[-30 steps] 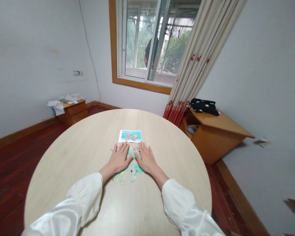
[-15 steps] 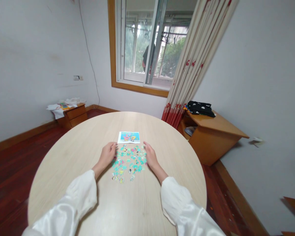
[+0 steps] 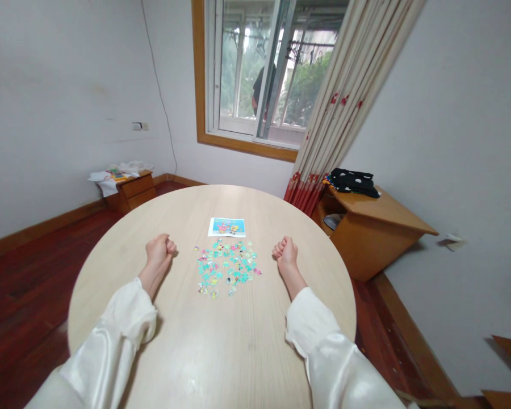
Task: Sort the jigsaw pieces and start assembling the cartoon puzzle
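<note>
Loose jigsaw puzzle pieces (image 3: 215, 266), mostly turquoise with some pink and yellow ones, lie spread in a patch on the round wooden table (image 3: 221, 352). Just beyond them is a small picture sheet (image 3: 227, 227) with cartoon figures on blue. To the left of the pieces, my left hand (image 3: 158, 253) is curled into a fist, apart from them. My right hand (image 3: 287, 254), also a fist, is on the other side, a little way from the nearest pieces. Nothing shows in either fist.
Behind the table are a window (image 3: 255, 74) and a long curtain (image 3: 336, 96). A wooden desk (image 3: 387, 218) with folded black cloth (image 3: 352, 182) stands close at the right. Back left is a low cabinet (image 3: 138, 190) with papers on it. Through the window a person (image 3: 259, 91) is partly visible.
Both my hands have moved outward, away from the puzzle pieces, and their fingers have curled into fists. The view has tilted slightly downward.
</note>
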Tool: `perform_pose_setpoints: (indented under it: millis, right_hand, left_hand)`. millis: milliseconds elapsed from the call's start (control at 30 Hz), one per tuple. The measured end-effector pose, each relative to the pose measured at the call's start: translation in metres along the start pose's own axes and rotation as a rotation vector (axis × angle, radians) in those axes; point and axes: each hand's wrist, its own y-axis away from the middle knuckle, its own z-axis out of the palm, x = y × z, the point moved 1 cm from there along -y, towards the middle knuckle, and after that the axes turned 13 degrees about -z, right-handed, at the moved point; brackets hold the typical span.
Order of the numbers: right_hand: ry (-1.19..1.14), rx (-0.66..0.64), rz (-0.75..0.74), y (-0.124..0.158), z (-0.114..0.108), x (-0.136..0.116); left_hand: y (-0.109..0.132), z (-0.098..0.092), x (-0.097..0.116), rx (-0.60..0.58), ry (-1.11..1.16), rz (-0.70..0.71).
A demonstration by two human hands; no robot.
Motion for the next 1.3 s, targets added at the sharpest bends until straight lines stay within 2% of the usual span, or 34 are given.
perform_pose_setpoints:
  millis: [233, 433, 633, 1067, 1200, 1300]
  right_hand:
    - [-0.001, 0.021, -0.060, 0.004, 0.000, -0.005]
    - [0.025, 0.017, -0.065, 0.003, 0.001, 0.000]
    - [0.016, 0.047, 0.005, -0.003, 0.001, 0.003]
    - [-0.015, 0.047, 0.084, -0.019, -0.005, 0.012]
    - [-0.033, 0.045, 0.086, -0.022, -0.002, 0.016]
    - [-0.068, 0.041, 0.093, -0.024, -0.002, 0.018]
  left_hand:
    - [0.013, 0.005, 0.006, -0.056, 0.104, 0.020]
    - [0.005, 0.006, 0.004, -0.071, 0.121, -0.006]
    - [-0.003, 0.003, 0.004, -0.085, 0.122, -0.040]
    - [-0.020, 0.012, -0.002, -0.158, 0.190, -0.170]
    - [-0.022, 0.011, -0.002, -0.195, 0.224, -0.246]
    - [-0.020, 0.013, -0.001, -0.271, 0.277, -0.337]
